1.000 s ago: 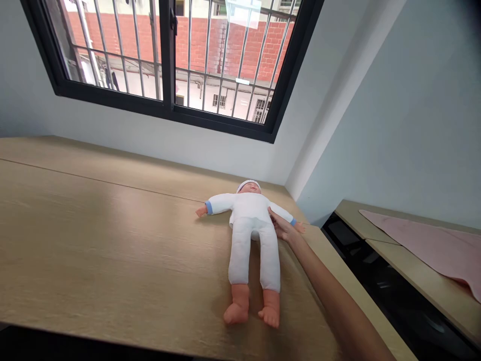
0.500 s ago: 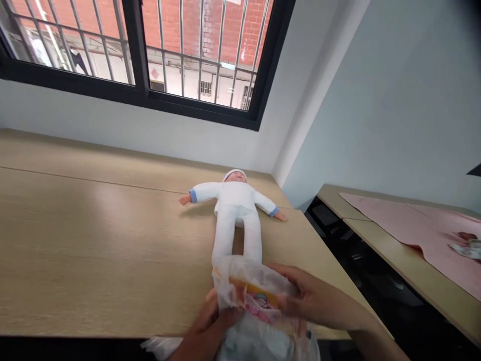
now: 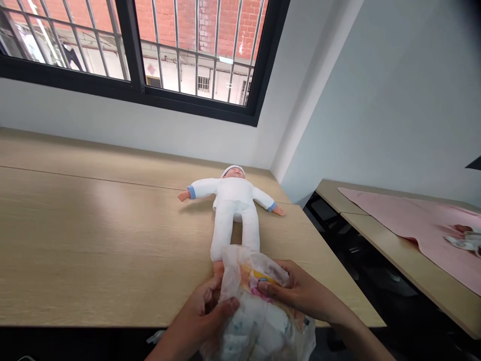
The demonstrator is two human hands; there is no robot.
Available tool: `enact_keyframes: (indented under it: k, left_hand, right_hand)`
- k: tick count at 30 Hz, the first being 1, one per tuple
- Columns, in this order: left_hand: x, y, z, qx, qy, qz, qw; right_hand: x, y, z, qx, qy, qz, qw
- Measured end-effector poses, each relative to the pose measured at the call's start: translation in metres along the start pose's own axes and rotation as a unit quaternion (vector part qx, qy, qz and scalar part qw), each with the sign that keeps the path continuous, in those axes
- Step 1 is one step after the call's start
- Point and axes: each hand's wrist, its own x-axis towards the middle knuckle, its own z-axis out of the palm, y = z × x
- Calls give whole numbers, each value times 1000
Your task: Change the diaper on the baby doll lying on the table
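Light wood tabletop (image 3: 93,240) with a long seam across it, below a black-framed window (image 3: 131,85) with metal bars and a red brick wall (image 3: 221,30) beyond; pale room wall (image 3: 394,100) at the right. Lower table (image 3: 334,198) further right, under a pink sheet (image 3: 417,225), with a crumpled white item (image 3: 464,241) near its far end. Soft baby doll (image 3: 235,210) in white, on its back on the tabletop, arms spread, feet toward the viewer. Translucent plastic bag (image 3: 255,321) with yellow-and-pink print and white padded contents (image 3: 259,326), at the table's near edge, overlapping the doll's lower legs. Left hand (image 3: 195,316), fingers curled closed on the bag's side; right hand (image 3: 296,291), fingers wrapped over its upper side, both gripping.
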Motion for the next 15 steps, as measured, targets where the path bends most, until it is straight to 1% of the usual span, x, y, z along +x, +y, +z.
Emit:
enact_keyframes:
  k: [1,4,5,6,8,10,11,13,14,15]
  left_hand:
    - [2,-4,-3,2,27,-13,1000]
    - [4,-11,-14,9,156,-59,986]
    - [4,-10,-17,7,187,-62,980]
    - [3,-8,-19,0,198,-55,979]
    - [3,3,-21,-18,173,-18,985]
    - [4,16,-23,-26,159,45,986]
    - [6,22,-24,-28,173,85,981]
    - [10,29,-29,-37,229,168,958]
    - [14,31,-33,-45,252,194,947]
    - [17,31,-36,-58,264,200,942]
  right_hand:
    - [0,1,0,1,0,1,1000]
    - [1,0,1,0,-3,1,1000]
    - [1,-1,1,-4,-5,0,1000]
    - [0,-1,0,-13,-7,-3,1000]
    - [-1,2,-4,-40,-2,-12,999]
    - [-2,9,-10,-71,10,-19,997]
    - [-2,14,-13,-82,16,-22,996]
    - [-3,23,-18,-95,24,-24,995]
    - [-3,26,-19,-100,24,-28,994]
    - [-4,28,-20,-104,24,-34,994]
